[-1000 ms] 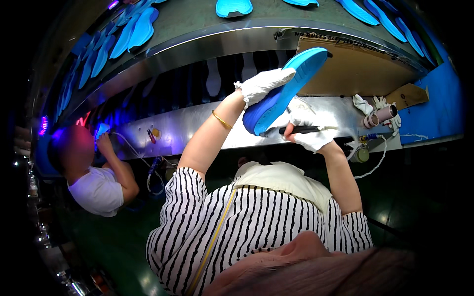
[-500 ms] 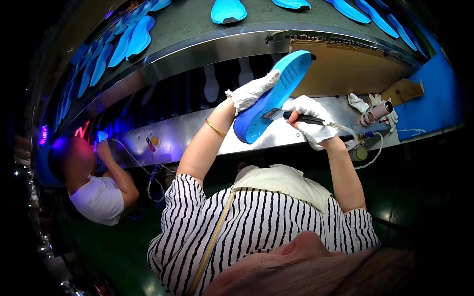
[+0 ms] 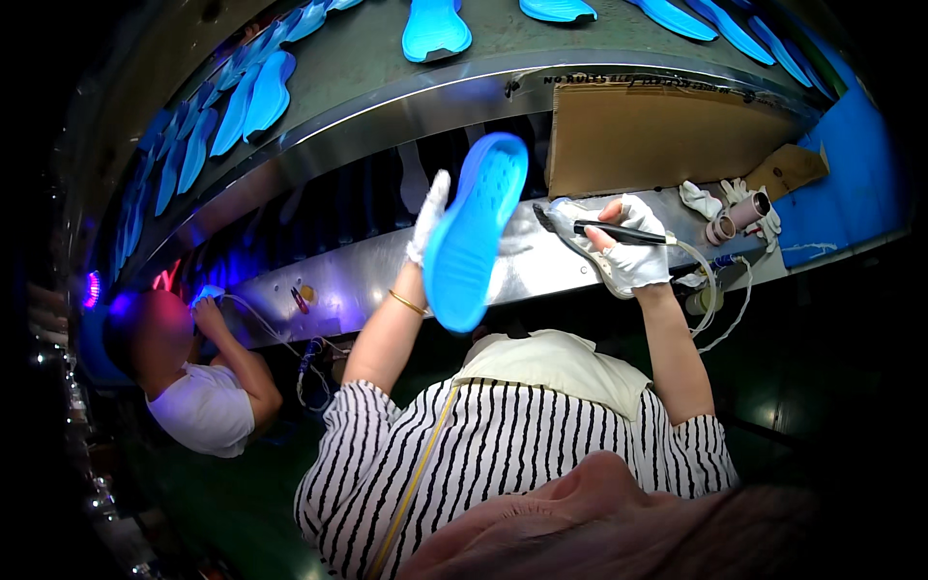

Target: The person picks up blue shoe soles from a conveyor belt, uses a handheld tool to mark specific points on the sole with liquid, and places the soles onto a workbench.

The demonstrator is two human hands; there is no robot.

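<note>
The gloved left hand (image 3: 428, 217) grips a bright blue foam shoe sole (image 3: 476, 230) upright. Right of the sole, the gloved right hand (image 3: 629, 253) pinches a black-handled brush (image 3: 601, 229) above the steel surface (image 3: 387, 275).

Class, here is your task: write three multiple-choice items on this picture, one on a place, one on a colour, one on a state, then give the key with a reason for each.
1. Where is the blue foam shoe sole?
A. raised in the white-gloved left hand
B. lying on the conveyor belt
C. on the floor

2. What colour are the soles on the belt?
A. red
B. blue
C. white

3. What is the white-gloved right hand doing?
A. hanging empty
B. gripping a black brush-like tool
C. resting flat on the steel ledge

Key: A, the glove holds the sole upright above the ledge; B, all look blue; B, fingers close round the handle.
</note>
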